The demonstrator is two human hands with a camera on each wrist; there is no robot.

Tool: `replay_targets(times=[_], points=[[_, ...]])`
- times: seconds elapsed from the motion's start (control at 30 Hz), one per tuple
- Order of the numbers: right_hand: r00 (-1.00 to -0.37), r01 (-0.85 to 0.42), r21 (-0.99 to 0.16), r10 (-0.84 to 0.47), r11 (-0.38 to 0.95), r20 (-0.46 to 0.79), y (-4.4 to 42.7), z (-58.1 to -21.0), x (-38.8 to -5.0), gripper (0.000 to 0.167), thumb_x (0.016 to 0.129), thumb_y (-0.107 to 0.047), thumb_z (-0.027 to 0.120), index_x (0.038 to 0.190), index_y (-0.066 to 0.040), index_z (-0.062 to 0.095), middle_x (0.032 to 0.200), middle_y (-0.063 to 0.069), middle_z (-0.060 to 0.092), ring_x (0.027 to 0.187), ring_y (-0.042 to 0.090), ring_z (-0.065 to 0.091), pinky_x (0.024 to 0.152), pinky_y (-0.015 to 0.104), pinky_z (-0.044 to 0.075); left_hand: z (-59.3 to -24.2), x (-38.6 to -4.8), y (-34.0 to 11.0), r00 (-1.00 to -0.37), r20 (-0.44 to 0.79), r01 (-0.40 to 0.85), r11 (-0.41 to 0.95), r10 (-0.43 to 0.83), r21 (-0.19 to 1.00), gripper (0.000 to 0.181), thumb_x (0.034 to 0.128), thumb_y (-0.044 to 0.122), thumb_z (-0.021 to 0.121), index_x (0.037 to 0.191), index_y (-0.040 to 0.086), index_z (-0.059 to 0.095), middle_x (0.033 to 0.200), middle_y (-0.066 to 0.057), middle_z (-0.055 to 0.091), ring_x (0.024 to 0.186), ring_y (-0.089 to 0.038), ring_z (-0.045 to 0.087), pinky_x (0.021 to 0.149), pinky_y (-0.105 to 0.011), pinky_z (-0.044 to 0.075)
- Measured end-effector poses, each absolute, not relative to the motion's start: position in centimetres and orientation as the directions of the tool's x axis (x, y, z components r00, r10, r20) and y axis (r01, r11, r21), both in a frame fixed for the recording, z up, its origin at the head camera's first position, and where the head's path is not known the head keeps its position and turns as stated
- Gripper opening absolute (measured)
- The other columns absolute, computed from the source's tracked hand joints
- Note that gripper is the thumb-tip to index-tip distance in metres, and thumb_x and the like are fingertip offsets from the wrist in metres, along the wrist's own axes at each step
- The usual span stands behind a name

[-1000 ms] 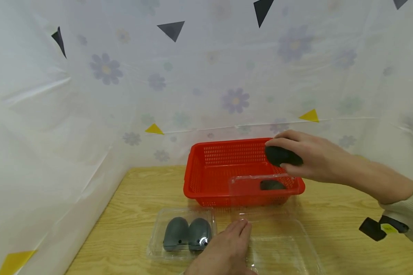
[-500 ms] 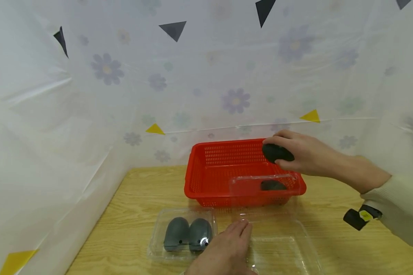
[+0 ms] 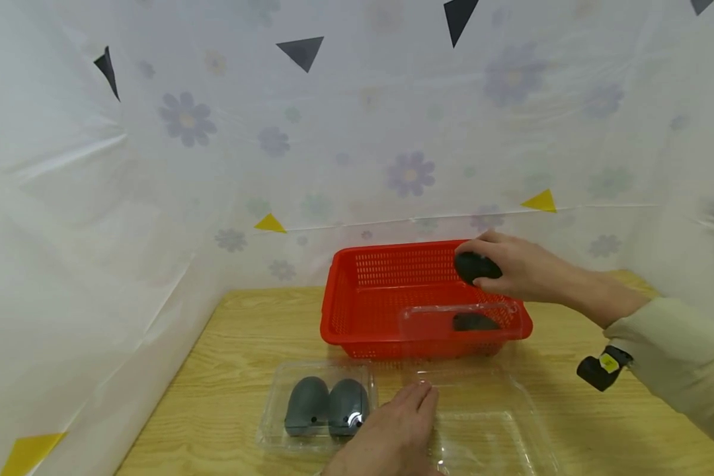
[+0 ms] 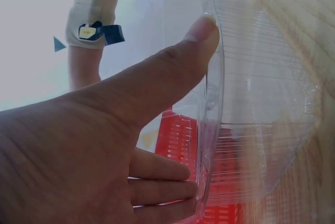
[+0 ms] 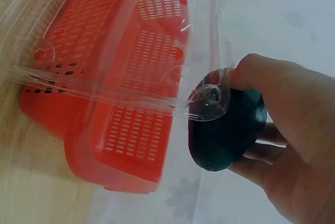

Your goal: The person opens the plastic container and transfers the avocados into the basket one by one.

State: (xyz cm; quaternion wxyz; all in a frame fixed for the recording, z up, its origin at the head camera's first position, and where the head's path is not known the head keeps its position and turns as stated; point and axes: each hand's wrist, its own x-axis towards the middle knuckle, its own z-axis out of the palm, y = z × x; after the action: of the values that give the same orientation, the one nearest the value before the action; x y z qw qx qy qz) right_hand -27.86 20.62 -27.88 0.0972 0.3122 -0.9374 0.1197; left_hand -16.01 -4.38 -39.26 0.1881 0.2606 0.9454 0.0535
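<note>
A dark green avocado is held by my right hand above the right part of the red basket. The right wrist view has thumb and fingers around this avocado, with a corner of a clear plastic lid in front of it. Another avocado lies in the basket, seen through the upright lid. My left hand rests at the left edge of the open clear clamshell box. In the left wrist view, its thumb and extended fingers touch the plastic rim.
Left of my left hand sits a clear plastic box containing two dark avocados, partly covered by the hand. Everything stands on a wood-grain table. A flower-patterned white sheet hangs behind and at the sides.
My right hand has shifted slightly left with the avocado, and its forearm and sleeve have swung left. My left hand and the boxes stay about the same.
</note>
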Motion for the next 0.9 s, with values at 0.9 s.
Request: replay_targets(times=[0.9], points=[[-0.843,-0.512,-0.352,-0.536,0.784,0.032,20.9,-30.6,-30.9,0.046,0.089,-0.018,0.072,0.130,-0.005,0.058,0.115,0.015,0.064,0.093,0.024,0.061,0.077,0.040,0.057,-39.2,-15.9,-4.5,-0.787,-0.326,0.489,0.852,0.524,0.187,0.104,0.0691,0.068,0.078,0.153,0.027,0.033,0.160,0.013,0.029,0.146,-0.009,0.034,0.114,-0.033,0.041]])
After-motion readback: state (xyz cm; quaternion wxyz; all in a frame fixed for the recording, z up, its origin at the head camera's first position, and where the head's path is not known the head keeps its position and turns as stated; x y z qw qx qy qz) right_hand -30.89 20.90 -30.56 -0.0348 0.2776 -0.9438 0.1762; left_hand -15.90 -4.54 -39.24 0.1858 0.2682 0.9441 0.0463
